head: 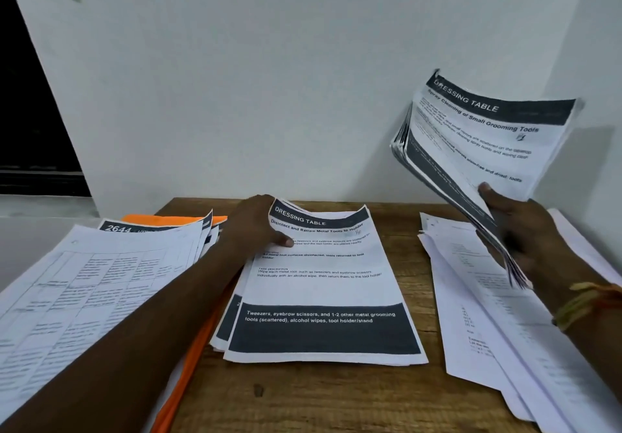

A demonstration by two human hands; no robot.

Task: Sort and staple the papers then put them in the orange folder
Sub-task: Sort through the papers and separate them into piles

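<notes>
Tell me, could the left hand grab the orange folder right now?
Probably not easily: the folder lies under the left pile, only its edges showing, and the left hand grips the middle pile.

paper stacks (323, 291): about 4 | orange folder (151, 219): 1 | hands (250, 227): 2

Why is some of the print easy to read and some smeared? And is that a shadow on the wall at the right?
Head view: the middle pile gripped by the left hand reads sharply; the left pile and right pile smear toward the wide-angle lens's edges. Head view again: yes, the sheaf in the right hand casts a soft shadow on the wall.
</notes>
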